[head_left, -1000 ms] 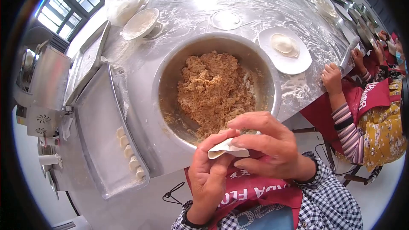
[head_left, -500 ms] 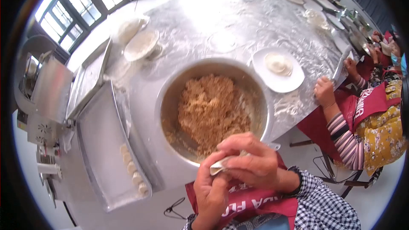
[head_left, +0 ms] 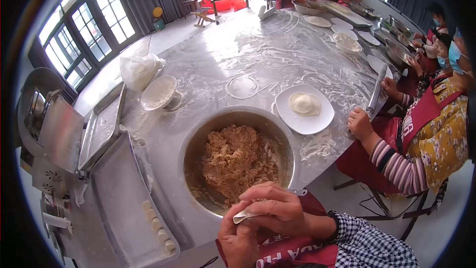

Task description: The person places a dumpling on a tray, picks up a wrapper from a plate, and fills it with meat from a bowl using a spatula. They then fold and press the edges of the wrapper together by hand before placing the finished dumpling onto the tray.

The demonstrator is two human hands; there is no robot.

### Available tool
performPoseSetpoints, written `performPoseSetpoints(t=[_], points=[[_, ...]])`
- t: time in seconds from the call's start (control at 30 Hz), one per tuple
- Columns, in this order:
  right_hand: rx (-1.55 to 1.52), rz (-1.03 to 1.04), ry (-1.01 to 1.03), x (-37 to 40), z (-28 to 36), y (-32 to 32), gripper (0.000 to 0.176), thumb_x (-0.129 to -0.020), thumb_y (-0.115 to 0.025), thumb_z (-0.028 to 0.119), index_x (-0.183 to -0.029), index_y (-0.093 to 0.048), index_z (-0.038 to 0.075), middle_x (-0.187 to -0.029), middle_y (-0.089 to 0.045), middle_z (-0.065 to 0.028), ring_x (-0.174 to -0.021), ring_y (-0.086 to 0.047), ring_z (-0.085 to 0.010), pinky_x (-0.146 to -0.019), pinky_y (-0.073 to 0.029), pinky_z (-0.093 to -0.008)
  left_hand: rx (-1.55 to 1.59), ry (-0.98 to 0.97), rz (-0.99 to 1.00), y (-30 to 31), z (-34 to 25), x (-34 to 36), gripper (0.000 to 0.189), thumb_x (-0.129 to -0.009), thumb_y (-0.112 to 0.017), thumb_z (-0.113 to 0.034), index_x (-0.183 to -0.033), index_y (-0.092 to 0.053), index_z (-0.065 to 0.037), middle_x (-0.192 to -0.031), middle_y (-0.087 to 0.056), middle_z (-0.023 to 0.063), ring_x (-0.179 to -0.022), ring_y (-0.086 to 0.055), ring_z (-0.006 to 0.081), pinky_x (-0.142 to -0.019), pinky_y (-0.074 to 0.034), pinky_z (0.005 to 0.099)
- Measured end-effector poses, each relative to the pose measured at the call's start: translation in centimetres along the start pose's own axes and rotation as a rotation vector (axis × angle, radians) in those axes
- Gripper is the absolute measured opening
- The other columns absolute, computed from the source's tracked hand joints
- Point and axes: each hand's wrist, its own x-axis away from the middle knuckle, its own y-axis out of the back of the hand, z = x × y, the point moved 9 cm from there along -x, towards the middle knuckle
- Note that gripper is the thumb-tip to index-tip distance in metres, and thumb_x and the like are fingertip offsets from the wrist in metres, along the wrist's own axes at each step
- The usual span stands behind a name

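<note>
A white dumpling (head_left: pixel 242 216) is pinched between both my hands, its pale folded edge showing between the fingers. My left hand (head_left: pixel 238 238) is closed around it from below and the left. From the right, my right hand (head_left: pixel 280 209) presses over it with curled fingers, covering most of it. Just beyond my hands stands a large metal bowl (head_left: pixel 293 161) holding a mound of brown minced filling (head_left: pixel 240 159). A metal tray (head_left: pixel 116 188) to the left carries a row of several white dumplings (head_left: pixel 157 226) along its right side.
Right of the bowl, a white plate (head_left: pixel 317 125) bears stacked round wrappers (head_left: pixel 305 104). A flour bowl (head_left: pixel 159 93), a plastic bag (head_left: pixel 140 71) and a second tray (head_left: pixel 101 129) stand at the left. A co-worker's hand (head_left: pixel 360 123) rests at the right table edge; others work farther back.
The camera view has tilted up, bringing people and chairs at the far side into sight. Both hands remain closed on the dumpling, near the bowl's close rim.
</note>
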Motion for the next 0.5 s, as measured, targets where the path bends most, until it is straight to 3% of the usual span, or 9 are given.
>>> performPoseSetpoints(t=[0.13,0.5], points=[[0.017,-0.02,0.045,0.1,0.2,0.08,0.015,-0.069,-0.065,0.004,-0.083,-0.062,0.003,-0.099,-0.059,-0.0136,-0.085,-0.059,-0.0272,-0.069,-0.049,-0.0335,0.108,-0.017,0.021,-1.0,-0.68,-0.09,0.03,-0.085,-0.052,-0.003,-0.114,-0.046,0.003,-0.109,-0.052,0.0137,-0.101,-0.055,0.0214,-0.085,-0.049,0.0286],[-0.012,0.015,-0.026,-0.23,-0.42,-0.31,0.023,-0.064,-0.072,0.005,-0.085,-0.062,0.004,-0.102,-0.059,-0.0127,-0.085,-0.059,-0.0248,-0.07,-0.048,-0.0327,0.224,0.026,0.04,-1.09,0.23,-0.19,0.032,-0.089,-0.047,-0.002,-0.12,-0.042,0.003,-0.113,-0.052,0.0132,-0.102,-0.055,0.0188,-0.086,-0.048,0.0303]])
